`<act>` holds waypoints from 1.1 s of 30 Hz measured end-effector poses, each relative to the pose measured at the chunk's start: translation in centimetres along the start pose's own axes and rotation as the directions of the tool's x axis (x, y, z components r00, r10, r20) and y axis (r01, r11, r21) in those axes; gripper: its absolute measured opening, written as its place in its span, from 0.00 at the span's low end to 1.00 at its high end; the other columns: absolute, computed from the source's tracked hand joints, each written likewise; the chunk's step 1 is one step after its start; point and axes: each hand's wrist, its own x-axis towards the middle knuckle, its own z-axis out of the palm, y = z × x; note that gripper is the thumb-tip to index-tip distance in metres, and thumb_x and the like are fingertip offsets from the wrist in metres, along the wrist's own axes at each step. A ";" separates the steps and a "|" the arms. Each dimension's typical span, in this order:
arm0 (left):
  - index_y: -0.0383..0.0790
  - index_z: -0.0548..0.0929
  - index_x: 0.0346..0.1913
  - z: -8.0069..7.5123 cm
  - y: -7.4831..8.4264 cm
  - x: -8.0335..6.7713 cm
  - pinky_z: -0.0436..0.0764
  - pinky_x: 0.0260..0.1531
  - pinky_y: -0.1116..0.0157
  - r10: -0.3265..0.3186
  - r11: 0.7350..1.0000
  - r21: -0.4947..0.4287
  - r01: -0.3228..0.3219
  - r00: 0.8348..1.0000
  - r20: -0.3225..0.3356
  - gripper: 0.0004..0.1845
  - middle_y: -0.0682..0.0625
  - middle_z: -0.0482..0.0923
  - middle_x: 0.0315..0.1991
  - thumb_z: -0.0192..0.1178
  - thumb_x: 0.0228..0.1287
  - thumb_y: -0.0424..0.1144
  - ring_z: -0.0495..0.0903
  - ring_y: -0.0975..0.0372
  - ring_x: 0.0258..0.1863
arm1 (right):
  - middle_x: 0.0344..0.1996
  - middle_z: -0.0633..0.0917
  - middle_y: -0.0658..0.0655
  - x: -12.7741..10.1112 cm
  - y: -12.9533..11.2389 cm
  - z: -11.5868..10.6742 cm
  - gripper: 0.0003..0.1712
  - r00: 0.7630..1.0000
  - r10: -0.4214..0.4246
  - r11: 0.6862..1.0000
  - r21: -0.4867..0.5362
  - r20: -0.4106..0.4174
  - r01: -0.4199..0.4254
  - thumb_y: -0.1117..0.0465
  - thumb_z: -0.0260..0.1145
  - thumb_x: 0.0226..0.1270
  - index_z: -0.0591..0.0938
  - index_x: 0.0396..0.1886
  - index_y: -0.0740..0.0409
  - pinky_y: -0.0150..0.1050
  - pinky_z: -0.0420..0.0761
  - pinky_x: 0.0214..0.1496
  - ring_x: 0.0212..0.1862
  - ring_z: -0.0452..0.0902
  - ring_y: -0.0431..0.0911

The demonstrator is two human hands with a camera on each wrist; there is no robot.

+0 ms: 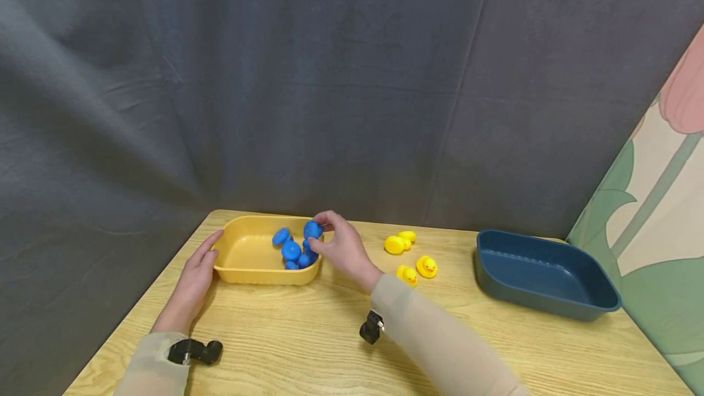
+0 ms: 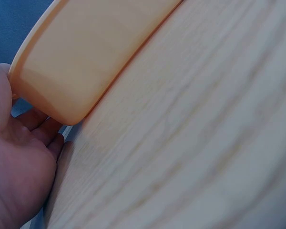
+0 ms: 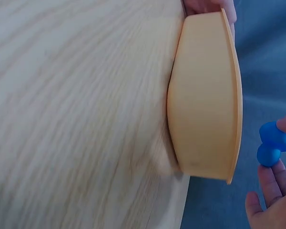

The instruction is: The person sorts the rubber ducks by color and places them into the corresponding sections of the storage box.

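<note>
1. My left hand point(image 1: 195, 269) rests against the left end of the yellow tray point(image 1: 263, 276), fingers loose and fairly straight.
2. Right forearm slants in, hand point(image 1: 343, 247) at the tray's right end, thumb and fingertips pinching a blue toy point(image 1: 311, 229) above the rim.
3. I've got more blue toys point(image 1: 291, 252) bunched in the tray's right half.
4. Yellow ducks point(image 1: 426, 267) sit between tray and dark bin point(image 1: 544, 277).

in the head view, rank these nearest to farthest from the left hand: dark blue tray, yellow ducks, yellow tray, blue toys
From the left hand:
1. yellow tray, touching it
2. blue toys, toward that tray's right end
3. yellow ducks, further right, past the yellow tray
4. dark blue tray, farthest right
</note>
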 end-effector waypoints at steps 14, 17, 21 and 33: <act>0.54 0.52 0.92 0.0 0.0 -0.1 0.46 0.86 0.47 0.008 1.000 -0.001 -0.008 1.000 -0.006 0.32 0.47 0.39 0.92 0.35 0.92 0.42 0.41 0.49 0.90 | 0.61 0.86 0.53 -0.7 -1.2 3.1 0.22 0.994 -0.024 0.998 0.063 0.103 0.018 0.60 0.78 0.75 0.84 0.65 0.55 0.57 0.83 0.69 0.65 0.83 0.53; 0.54 0.52 0.92 0.0 0.0 0.0 0.46 0.86 0.47 0.010 1.000 0.005 -0.010 1.000 -0.008 0.32 0.46 0.40 0.92 0.35 0.92 0.42 0.40 0.49 0.90 | 0.62 0.86 0.54 -0.8 -1.3 3.6 0.23 0.993 -0.029 0.998 0.067 0.114 0.021 0.61 0.78 0.74 0.84 0.65 0.56 0.56 0.86 0.66 0.64 0.84 0.54; 0.54 0.52 0.92 0.1 0.0 -0.1 0.45 0.87 0.47 0.008 1.000 0.010 -0.008 1.000 -0.005 0.32 0.46 0.40 0.92 0.35 0.92 0.42 0.40 0.50 0.90 | 0.61 0.87 0.54 -0.8 -1.5 4.2 0.22 0.991 -0.040 0.998 0.055 0.124 0.033 0.61 0.79 0.73 0.84 0.63 0.56 0.52 0.87 0.64 0.61 0.86 0.53; 0.54 0.52 0.92 0.0 0.1 -0.1 0.45 0.87 0.46 0.004 1.000 0.019 -0.004 1.000 -0.005 0.32 0.46 0.39 0.92 0.34 0.92 0.42 0.40 0.49 0.90 | 0.60 0.89 0.51 -0.8 -1.9 5.1 0.23 0.986 -0.041 0.999 -0.019 0.163 0.045 0.55 0.79 0.75 0.86 0.66 0.52 0.42 0.86 0.64 0.62 0.86 0.48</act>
